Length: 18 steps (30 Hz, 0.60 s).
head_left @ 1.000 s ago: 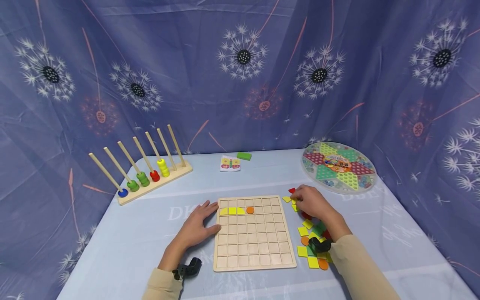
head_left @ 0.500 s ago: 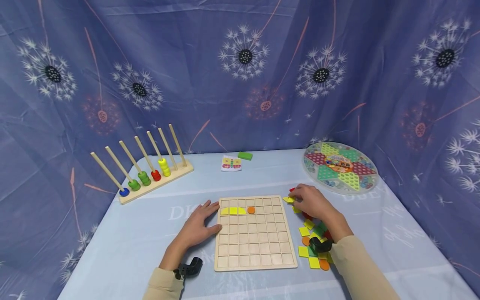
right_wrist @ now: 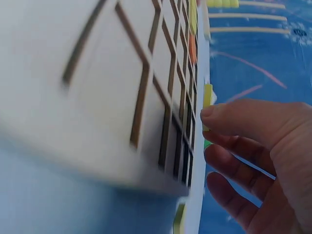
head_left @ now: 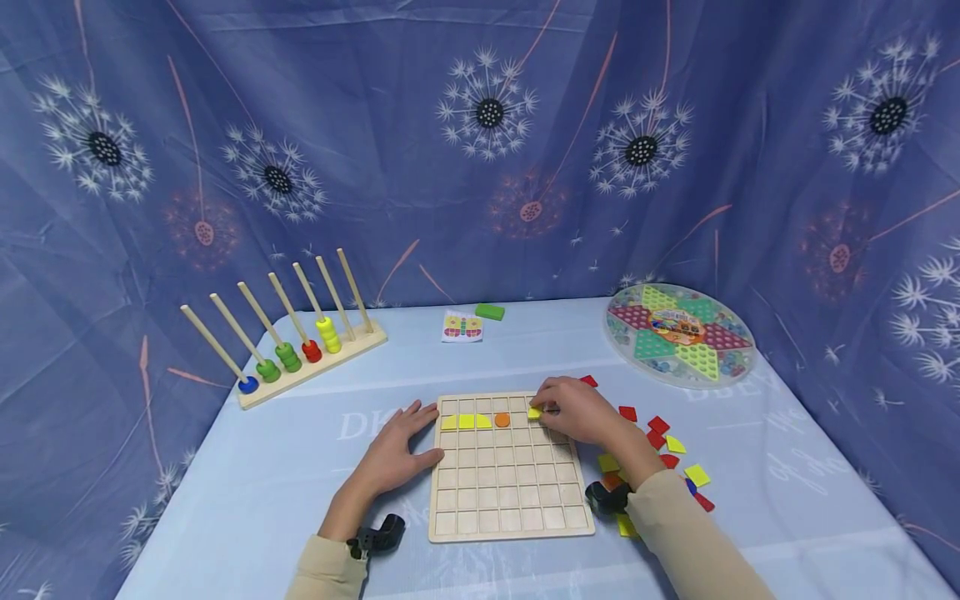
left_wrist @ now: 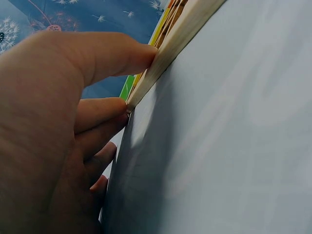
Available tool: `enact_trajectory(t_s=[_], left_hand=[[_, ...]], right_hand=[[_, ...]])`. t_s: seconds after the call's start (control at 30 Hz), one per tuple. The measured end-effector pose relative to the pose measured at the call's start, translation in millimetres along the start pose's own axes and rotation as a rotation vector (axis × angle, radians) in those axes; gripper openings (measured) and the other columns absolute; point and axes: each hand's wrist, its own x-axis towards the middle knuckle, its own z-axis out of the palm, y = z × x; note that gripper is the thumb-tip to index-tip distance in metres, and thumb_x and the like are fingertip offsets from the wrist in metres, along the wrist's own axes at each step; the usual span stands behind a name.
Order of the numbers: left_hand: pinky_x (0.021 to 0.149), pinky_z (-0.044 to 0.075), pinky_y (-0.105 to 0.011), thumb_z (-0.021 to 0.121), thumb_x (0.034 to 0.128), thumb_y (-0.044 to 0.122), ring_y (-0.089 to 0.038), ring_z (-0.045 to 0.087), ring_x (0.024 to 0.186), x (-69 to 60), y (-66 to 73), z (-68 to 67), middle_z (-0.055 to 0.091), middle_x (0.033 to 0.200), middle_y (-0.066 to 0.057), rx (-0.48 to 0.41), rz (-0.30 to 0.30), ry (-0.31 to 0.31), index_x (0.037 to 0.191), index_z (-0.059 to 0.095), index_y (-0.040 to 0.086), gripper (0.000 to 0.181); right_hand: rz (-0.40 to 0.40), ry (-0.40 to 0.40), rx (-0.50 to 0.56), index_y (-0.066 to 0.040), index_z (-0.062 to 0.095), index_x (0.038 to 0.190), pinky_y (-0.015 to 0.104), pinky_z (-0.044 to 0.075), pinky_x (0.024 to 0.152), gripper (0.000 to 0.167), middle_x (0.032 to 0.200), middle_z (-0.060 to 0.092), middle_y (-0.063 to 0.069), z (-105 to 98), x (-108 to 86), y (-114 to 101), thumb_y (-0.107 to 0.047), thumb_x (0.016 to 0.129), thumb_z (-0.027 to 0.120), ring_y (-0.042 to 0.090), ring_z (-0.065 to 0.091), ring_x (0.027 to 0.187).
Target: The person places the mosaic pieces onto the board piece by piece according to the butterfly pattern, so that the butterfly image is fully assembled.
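A wooden grid board (head_left: 512,537) lies on the table. In its second row sit several yellow tiles (head_left: 467,422) side by side, and an orange round tile (head_left: 502,420) with a gap before it. My left hand (head_left: 400,450) rests beside the board with fairly straight fingers, its thumb touching the left edge; the left wrist view shows that thumb (left_wrist: 122,56) against the wooden side. Over the board's upper right, my right hand (head_left: 581,410) pinches a yellow tile (right_wrist: 208,95) between thumb and finger. The tile's full outline is hidden by the fingers.
Loose red tiles (head_left: 657,424) and yellow tiles (head_left: 697,475) lie right of the board, partly under my right forearm. A pegged bead stand (head_left: 315,367) is at back left. Behind are a butterfly card (head_left: 462,327), a green block (head_left: 490,312) and a round Chinese checkers board (head_left: 678,333).
My right hand has picked up a yellow tile from the loose tiles and moved left with it over the board's upper right. My left hand has stayed at the board's left edge.
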Motion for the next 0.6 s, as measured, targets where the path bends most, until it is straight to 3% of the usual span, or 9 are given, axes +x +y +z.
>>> enact_trajectory(t_s=[0.23, 0.6], left_hand=[[0.114, 0.019, -0.049, 0.073, 0.0810, 0.039, -0.022, 0.022, 0.142, 0.3, 0.3, 0.5, 0.041, 0.148, 0.003, 0.002, 0.000, -0.003, 0.142, 0.050, 0.017, 0.069], [0.113, 0.019, -0.051, 0.073, 0.0812, 0.039, -0.024, 0.022, 0.142, -0.6, 1.8, -0.9, 0.041, 0.149, 0.002, -0.001, -0.001, -0.005, 0.142, 0.050, 0.017, 0.069]], right_hand=[[-0.043, -0.009, -0.050, -0.021, 0.078, 0.099, 0.033, 0.050, 0.084, 0.018, 0.097, 0.063, -0.010, 13, 10.7, -13, -0.014, 0.084, 0.072, 0.011, 0.058, 0.093], [0.016, -0.036, -0.015, -0.019, 0.079, 0.100, 0.031, 0.050, 0.080, 0.017, 0.093, 0.060, -0.009, 16, 11.5, -19, -0.017, 0.083, 0.074, 0.011, 0.056, 0.088]])
